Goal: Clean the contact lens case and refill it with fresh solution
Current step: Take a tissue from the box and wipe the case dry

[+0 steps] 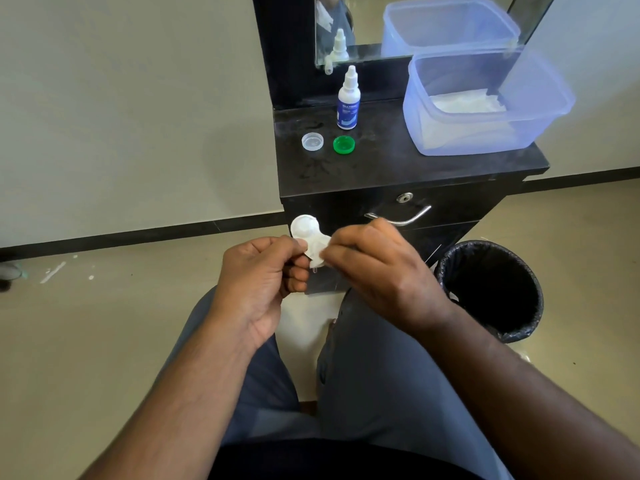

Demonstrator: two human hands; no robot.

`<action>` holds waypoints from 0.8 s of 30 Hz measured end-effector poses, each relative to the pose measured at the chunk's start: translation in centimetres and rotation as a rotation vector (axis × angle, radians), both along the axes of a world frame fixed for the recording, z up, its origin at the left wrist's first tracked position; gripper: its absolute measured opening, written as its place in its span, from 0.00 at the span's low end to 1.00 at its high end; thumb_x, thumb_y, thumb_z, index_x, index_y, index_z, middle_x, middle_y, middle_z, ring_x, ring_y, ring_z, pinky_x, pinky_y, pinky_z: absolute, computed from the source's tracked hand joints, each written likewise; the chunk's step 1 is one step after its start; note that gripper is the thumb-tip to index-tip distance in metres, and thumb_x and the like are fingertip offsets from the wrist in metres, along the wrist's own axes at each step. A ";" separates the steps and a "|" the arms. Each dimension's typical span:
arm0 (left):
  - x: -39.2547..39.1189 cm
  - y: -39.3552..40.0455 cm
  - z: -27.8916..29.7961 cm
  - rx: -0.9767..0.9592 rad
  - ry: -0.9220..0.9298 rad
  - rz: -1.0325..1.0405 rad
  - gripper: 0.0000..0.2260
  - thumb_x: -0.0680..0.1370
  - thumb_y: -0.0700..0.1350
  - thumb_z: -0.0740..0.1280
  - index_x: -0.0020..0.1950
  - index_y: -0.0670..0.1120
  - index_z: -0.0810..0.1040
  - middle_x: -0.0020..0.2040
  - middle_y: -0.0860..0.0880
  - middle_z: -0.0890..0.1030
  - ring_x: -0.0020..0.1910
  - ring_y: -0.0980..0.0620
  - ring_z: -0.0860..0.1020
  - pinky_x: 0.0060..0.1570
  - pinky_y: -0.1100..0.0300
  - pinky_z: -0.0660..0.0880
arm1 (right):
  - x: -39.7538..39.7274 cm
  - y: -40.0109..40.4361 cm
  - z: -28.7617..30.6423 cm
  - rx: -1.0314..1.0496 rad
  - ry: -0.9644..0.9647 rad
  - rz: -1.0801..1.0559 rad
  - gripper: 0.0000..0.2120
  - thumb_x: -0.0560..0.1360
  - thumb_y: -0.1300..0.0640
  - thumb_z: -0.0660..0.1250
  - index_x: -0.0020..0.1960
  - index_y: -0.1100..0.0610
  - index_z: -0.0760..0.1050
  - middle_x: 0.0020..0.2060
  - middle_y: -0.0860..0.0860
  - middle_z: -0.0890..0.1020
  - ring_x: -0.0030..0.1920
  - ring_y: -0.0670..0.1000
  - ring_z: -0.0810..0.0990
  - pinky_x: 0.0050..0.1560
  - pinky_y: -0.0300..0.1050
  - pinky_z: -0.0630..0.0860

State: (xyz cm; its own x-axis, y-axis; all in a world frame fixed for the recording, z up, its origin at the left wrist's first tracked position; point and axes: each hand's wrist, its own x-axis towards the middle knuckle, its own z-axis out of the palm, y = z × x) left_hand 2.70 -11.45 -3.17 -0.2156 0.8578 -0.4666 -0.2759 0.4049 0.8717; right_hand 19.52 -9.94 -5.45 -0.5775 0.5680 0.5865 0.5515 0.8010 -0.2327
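Centrally, left hand [258, 271] pinching white lens case [306, 233], right hand [377, 268] pinching its other end, both caps off.

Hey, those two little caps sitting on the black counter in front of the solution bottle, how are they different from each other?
The clear cap is see-through and colourless, while the green cap is solid bright green. The clear cap lies further left, away from the solution bottle; the green cap lies right in front of the bottle. Both are round, similar in size, lie open side up on the black counter, and neither is on the lens case.
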 end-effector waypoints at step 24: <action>0.0 0.7 -0.2 0.173 -0.027 0.092 0.07 0.73 0.35 0.69 0.35 0.41 0.83 0.29 0.44 0.80 0.26 0.51 0.78 0.29 0.62 0.77 | -3.0 -1.0 -0.1 -0.788 0.835 -0.306 0.05 0.73 0.64 0.71 0.46 0.56 0.82 0.38 0.48 0.84 0.41 0.45 0.82 0.43 0.37 0.79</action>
